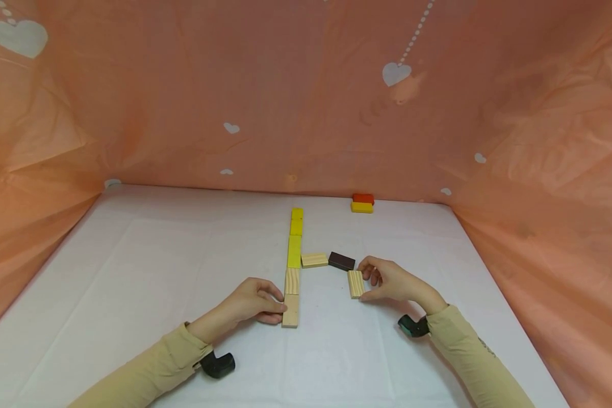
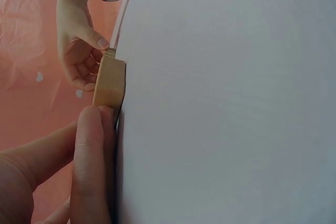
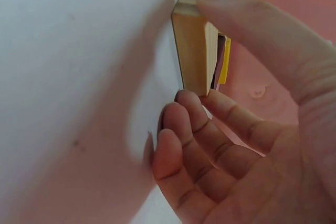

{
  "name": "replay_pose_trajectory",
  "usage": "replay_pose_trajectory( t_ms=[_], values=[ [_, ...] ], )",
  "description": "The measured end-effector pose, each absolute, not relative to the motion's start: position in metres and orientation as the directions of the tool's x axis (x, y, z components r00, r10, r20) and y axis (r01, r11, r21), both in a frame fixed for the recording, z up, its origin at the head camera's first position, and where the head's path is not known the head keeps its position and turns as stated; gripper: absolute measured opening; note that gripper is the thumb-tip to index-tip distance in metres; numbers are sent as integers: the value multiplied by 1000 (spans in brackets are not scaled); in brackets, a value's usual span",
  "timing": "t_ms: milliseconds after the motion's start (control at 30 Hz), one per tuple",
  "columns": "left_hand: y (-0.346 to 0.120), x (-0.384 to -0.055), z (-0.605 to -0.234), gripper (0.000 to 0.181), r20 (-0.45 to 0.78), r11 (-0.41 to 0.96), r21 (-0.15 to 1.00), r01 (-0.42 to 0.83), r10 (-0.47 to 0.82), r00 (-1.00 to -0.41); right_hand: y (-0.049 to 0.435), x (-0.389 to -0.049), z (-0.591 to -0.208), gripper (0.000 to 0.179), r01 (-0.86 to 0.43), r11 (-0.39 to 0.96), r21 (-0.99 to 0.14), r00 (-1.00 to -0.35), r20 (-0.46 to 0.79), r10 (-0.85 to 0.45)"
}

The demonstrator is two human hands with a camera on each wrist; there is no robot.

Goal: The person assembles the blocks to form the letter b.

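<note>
In the head view, a straight line of yellow blocks and wooden blocks runs along the white table. My left hand touches the left side of the nearest plain wooden block, its fingertips against that side. To the right, my right hand pinches a striped wooden block lengthwise, thumb on the near end and index finger at the far end, as the right wrist view shows. A pale wooden block and a dark brown block form a curve between the line and the pinched block.
A red block and a yellow block lie together at the table's back edge. Orange cloth with white hearts hangs behind and along both sides. Each wrist carries a small black camera.
</note>
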State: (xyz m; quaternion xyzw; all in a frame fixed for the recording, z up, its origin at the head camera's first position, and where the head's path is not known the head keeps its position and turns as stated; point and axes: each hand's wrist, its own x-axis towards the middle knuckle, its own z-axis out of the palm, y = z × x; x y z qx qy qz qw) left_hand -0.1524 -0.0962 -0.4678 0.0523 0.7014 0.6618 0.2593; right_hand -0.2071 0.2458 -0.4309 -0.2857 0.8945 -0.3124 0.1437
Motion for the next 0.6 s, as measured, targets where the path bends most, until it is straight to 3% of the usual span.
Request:
replay_pose_trajectory(
  t_ms=[600],
  values=[
    [-96,-152,-467,23,-296,117,955,-272,414,-861,250,-221,-420,49,-417,625,-660,-792,-74,-607]
  ],
)
